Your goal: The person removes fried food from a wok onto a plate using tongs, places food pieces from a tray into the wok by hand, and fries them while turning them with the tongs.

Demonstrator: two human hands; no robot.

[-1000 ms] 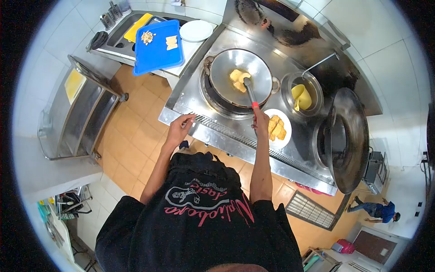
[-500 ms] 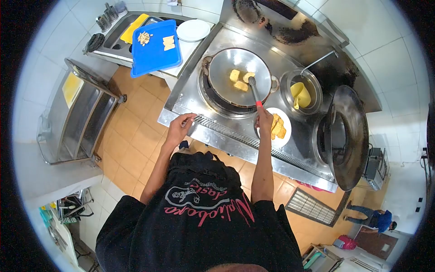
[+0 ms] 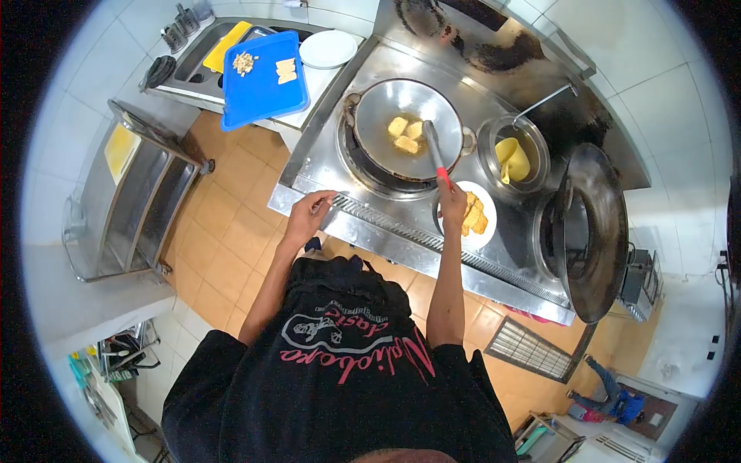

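Food pieces now lie closer together.

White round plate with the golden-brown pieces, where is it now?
In the head view, the white round plate is right of centre on the steel stove, beside the right hand, below and right of the round metal wok.

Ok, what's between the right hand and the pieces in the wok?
In the head view, the red-handled utensil runs from the right hand over the rim of the wok to beside the pieces.
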